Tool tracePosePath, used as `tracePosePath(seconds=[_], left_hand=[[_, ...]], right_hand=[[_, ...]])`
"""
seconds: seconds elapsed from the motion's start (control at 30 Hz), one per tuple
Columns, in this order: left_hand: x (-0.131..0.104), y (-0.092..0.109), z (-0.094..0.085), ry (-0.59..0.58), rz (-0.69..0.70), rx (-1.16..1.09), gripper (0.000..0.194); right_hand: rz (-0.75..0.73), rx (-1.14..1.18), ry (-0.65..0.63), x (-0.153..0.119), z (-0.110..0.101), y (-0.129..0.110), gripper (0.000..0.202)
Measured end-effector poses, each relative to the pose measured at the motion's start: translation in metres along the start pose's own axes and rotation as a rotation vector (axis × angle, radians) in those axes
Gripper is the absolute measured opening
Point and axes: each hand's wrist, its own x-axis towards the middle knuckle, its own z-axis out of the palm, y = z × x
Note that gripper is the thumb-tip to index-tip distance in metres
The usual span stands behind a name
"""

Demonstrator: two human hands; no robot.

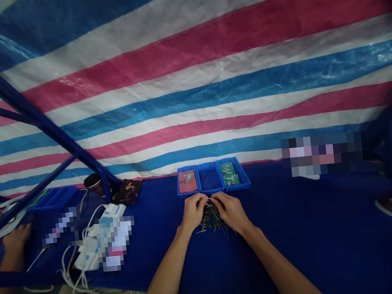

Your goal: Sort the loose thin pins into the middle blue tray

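Pins [213, 220] are heaped between the tabletop's [151, 225] near and far edges. Beside them, left hand [193, 210] and right hand [231, 209] are curled nearly closed; what is gripped cannot be told.

From here, three bins [203, 171] stand side by side at the far edge of the surface [321, 227], a sheet [190, 87] hanging behind. A heap of rods [213, 220] lies before them, a left hand [193, 212] and right hand [231, 210] at its far end. Leftward sits a power strip [114, 211], a packet [129, 192] behind.
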Motion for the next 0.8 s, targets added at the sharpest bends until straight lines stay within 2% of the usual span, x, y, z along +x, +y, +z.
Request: tracePosePath(seconds=[0.13,0.27,0.37,0.57,0.8], left_hand=[[0.000,0.001,0.000,-0.008,0.005,0.002,0.027],[-0.002,0.001,0.001,-0.026,0.014,0.016,0.030],[-0.002,0.001,0.001,-0.051,0.022,0.018,0.031],[-0.001,0.000,0.001,-0.009,0.019,0.018,0.026],[-0.002,0.000,0.001,0.007,0.005,0.008,0.025]], right_hand=[[-0.019,-0.074,-0.003,0.000,0.002,0.001,0.028],[-0.021,-0.171,0.054,0.001,0.007,0.002,0.040],[0.012,-0.161,0.090,0.001,0.008,0.002,0.044],[-0.024,-0.031,0.062,0.002,-0.001,0.000,0.023],[-0.037,-0.078,0.076,0.004,-0.003,-0.001,0.031]])
